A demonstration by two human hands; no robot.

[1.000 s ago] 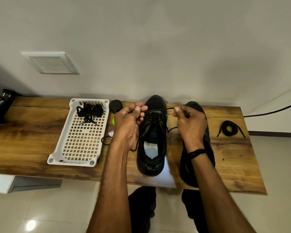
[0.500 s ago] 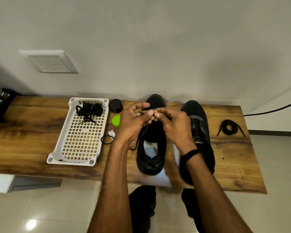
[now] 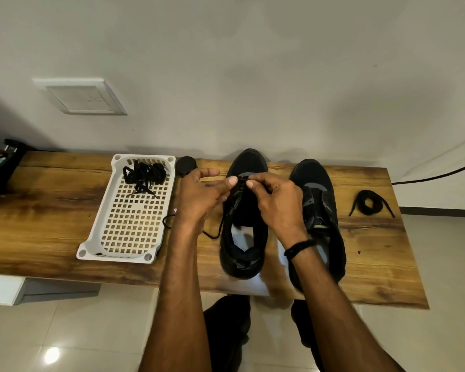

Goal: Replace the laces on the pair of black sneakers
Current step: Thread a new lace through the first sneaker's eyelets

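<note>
**Lace being pinched over the toe end of the open sneaker**

Nearest, a black cord wristband is being worn on the right forearm. Just beyond it, the open sneaker is sitting heel-first on the grained wooden surface, its pale insole showing. The second sneaker is lying just beside it, to the right.

Over the first shoe's throat, the left hand and right hand are being held close together. Each grip is narrowed to a thumb-and-forefinger pinch on the thin black lace, whose slack is trailing off the shoe's left side onto the wood. Which eyelet is being served cannot be told.

The lace is being judged light, limp and somewhat slippery, so it is best taken at its stiffened tip, close to the eyelet. The shoe is being judged soft in the upper, firm in the sole and light enough to slide under a tug, so steadying is being called for.

Farther off, tangled laces are being held in the far end of a white, grid-pierced plastic tray. A round black cap is sitting just beside its far corner. A coiled lace is lying well apart to the right.
</note>
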